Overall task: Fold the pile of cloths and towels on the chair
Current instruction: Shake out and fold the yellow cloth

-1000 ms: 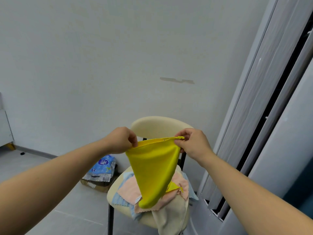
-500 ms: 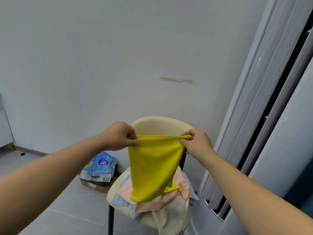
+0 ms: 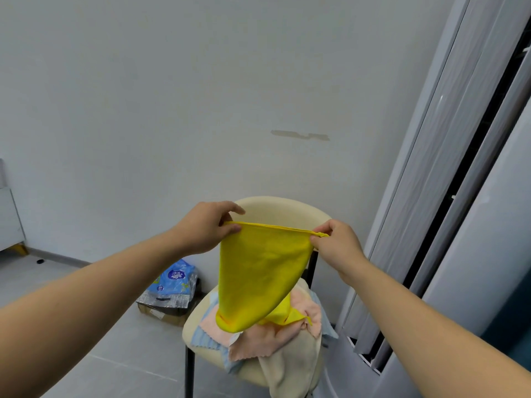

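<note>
A person's left hand [image 3: 205,229] and right hand [image 3: 336,245] each pinch a top corner of a bright yellow microfibre cloth [image 3: 258,275], holding it stretched above a cream chair [image 3: 283,209] piled with pastel towels [image 3: 264,337].

A blue package [image 3: 173,280] printed with a white and purple emblem leans on the grey tiled floor [image 3: 86,354]. Directly under the package lies a crinkled silver wrapper [image 3: 168,300], and under that a flat cardboard box [image 3: 159,313]. Behind the package rises a plain pale wall [image 3: 143,110], with a grey baseboard [image 3: 63,257] along its foot. High above and to the right of the package, a scuffed horizontal patch [image 3: 298,135] marks the wall. Far left of the package stands a white cabinet [image 3: 8,219] on a yellow foot [image 3: 20,249], with a small black object [image 3: 40,261] just beside that foot. Well to the right of the package stand tall grey-white panels [image 3: 431,196], split by a dark vertical gap [image 3: 474,173].
</note>
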Action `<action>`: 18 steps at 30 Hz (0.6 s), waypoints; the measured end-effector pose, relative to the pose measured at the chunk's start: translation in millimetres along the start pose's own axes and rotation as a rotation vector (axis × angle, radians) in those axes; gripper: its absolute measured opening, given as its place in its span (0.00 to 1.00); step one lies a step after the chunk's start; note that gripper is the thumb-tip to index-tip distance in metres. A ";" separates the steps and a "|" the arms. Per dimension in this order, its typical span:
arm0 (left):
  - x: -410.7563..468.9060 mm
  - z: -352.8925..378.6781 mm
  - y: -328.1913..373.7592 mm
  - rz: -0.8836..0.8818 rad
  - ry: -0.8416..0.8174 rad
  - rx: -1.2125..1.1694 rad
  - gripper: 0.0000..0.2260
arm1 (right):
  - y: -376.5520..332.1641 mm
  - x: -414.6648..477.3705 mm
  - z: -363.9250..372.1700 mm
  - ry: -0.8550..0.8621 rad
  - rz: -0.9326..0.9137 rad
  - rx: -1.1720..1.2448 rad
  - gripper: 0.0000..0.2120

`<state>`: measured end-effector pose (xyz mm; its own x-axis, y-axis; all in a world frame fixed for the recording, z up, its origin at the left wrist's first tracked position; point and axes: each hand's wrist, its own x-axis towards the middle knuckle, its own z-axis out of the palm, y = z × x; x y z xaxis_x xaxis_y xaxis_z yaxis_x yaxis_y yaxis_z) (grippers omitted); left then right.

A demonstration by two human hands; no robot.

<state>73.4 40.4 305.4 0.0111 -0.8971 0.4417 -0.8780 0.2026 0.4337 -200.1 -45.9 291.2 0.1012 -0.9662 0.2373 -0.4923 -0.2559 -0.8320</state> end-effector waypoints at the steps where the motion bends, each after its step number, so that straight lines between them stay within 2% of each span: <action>1: 0.6 0.3 3.0 0.016 -0.005 0.034 0.09 | -0.4 -0.4 -0.3 -0.007 0.009 0.023 0.05; 7: 4.8 6.3 23.6 -0.098 0.027 -0.089 0.05 | -3.6 -3.9 -0.7 -0.053 0.018 0.011 0.06; 13: 9.5 13.1 38.5 -0.033 0.060 -0.078 0.03 | -6.7 -10.5 -0.8 -0.159 -0.088 -0.205 0.11; 16: 11.7 16.3 44.4 -0.041 0.062 -0.118 0.04 | -6.8 -10.8 0.5 -0.103 -0.113 -0.298 0.08; 18: 13.2 18.3 47.3 -0.064 0.081 -0.162 0.04 | -7.0 -10.4 0.8 -0.029 -0.115 -0.266 0.08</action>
<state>23.2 30.9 317.3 0.1088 -0.8769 0.4682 -0.7855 0.2128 0.5811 -197.0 -34.0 294.2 0.1923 -0.9329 0.3044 -0.6851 -0.3497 -0.6391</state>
